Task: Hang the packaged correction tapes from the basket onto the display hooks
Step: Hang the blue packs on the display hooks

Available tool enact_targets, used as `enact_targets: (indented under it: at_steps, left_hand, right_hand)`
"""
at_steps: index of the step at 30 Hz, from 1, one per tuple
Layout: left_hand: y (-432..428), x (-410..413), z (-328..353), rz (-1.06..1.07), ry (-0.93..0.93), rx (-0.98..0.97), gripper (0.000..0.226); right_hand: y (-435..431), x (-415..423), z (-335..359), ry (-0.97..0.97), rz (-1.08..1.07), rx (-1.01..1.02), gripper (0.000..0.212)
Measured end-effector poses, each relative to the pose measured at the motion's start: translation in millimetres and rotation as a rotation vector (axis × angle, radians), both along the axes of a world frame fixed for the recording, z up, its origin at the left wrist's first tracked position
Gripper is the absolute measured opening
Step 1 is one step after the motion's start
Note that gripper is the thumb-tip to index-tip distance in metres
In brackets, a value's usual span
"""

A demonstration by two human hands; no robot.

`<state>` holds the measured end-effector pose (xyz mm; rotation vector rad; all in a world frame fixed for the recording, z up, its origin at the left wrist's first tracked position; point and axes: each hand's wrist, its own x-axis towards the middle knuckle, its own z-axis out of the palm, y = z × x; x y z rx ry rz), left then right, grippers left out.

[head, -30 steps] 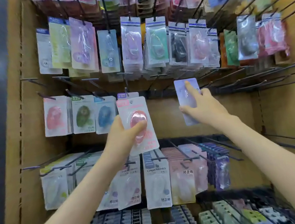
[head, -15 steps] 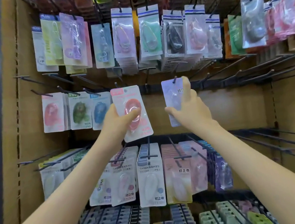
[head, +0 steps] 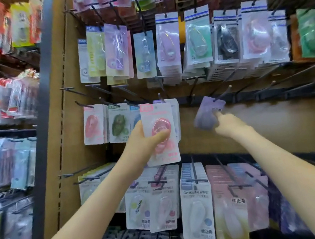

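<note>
Stationery shop: display hooks (head: 309, 85), rows of hanging packaged correction tapes (head: 168, 45).

- Worn on the head, wide-angle; sole view, so nothing shared with another.
- Faces the brown display board (head: 274, 121) head-on and close; board fills most of the frame.
- Sits level with the board's middle row of display hooks (head: 220, 96).
- Catches the grey upright post (head: 47, 106) left of the board, leaning in frame.

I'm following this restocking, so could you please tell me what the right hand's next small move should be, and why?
Probably ease the purple correction tape package back along the bare hook and level it: the right hand holds it tilted at the hook's tip, and blur hides whether its hole is threaded yet.
</note>
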<state>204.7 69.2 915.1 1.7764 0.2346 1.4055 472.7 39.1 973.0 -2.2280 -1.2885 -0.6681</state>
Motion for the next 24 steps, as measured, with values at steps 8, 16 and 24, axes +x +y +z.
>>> enact_targets:
  at_steps: [8, 16, 24]
  left_hand:
    - [8, -17, -1, -0.088, 0.073, 0.021, 0.031]
    - [45, -94, 0, -0.142, 0.34, 0.136, 0.034]
    - [113, -177, 0, -0.094, 0.07, 0.153, 0.017]
  right_hand:
    - [-57, -115, -25, -0.337, 0.689, 0.313, 0.057]
    - [-7, -177, -42, -0.948, 0.645, 0.272, 0.044]
    - [61, -278, -48, -0.229, 0.636, 0.602, 0.047]
